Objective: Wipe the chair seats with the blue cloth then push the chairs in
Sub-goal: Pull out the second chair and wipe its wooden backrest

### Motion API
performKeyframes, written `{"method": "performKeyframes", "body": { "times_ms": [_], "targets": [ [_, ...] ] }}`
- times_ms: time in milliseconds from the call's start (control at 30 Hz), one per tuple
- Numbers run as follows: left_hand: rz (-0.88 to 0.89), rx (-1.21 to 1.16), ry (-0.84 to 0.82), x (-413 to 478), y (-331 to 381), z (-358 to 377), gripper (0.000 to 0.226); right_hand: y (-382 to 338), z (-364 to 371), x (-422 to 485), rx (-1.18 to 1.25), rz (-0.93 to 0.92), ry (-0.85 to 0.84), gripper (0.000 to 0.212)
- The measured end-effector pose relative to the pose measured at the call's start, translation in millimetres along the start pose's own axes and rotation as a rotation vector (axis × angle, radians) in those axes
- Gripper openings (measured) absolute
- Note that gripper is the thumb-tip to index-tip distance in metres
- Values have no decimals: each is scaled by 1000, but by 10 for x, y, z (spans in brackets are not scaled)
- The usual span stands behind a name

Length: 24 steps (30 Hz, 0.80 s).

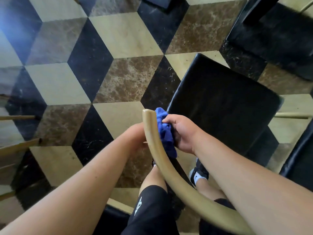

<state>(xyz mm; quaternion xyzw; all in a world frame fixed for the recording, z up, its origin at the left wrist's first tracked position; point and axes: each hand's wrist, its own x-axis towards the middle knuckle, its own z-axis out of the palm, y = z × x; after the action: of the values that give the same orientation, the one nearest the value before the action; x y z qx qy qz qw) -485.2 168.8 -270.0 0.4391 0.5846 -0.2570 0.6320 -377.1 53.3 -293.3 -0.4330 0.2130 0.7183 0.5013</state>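
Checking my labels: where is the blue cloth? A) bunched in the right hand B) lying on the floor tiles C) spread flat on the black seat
A: the right hand grips the bunched blue cloth beside the curved wooden chair back, off the black seat.

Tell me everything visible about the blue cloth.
The blue cloth is a deep blue, soft-looking fabric, bunched and crumpled rather than spread flat. The right hand grips it, fingers curled round its upper part, and a loose end hangs below. The chair's curved wooden back rail covers its left edge. It is held near the rear corner of the black seat, apparently not resting on it.
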Motion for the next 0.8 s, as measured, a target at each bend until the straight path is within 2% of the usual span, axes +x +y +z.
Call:
{"method": "performKeyframes", "body": {
  "times_ms": [33, 100, 167, 233, 300, 367, 467, 533, 600, 700, 800],
  "targets": [
    [21, -42, -1, -93, -2, -33, 11, -7, 85, -138, 1, -5, 13, 29],
    [62, -161, -19, -250, -34, -36, 26, -5, 278, -359, -3, -81, 103, 27],
    [82, -245, -24, -420, -51, -55, 34, 18, 465, -523, -109, -282, 198, 13],
    [87, -324, -54, -509, -50, -38, 33, 76, 578, -643, -435, -544, 270, 13],
    [99, -384, -119, -615, -17, 29, 34, 156, 626, -743, -826, -723, 281, 14],
    [113, -408, -180, -650, -31, 34, 31, 212, 628, -841, -1111, -783, 276, 12],
    [23, -528, -193, -711, -44, 16, 55, 338, 559, -1010, -1465, -813, 210, 21],
    [26, -373, -66, -722, -4, 78, 48, 503, 453, -1165, -1641, -784, 143, 19],
    [132, -62, 118, -674, 46, 180, 35, 692, 309, -1336, -1720, -736, 121, 18],
    [205, 328, 386, -631, 52, 343, 58, 932, 61, -1574, -1789, -670, 111, 22],
    [323, 572, 543, -588, -73, 460, 86, 1153, -224, -1822, -1845, -641, 124, 14]
  ]
}}
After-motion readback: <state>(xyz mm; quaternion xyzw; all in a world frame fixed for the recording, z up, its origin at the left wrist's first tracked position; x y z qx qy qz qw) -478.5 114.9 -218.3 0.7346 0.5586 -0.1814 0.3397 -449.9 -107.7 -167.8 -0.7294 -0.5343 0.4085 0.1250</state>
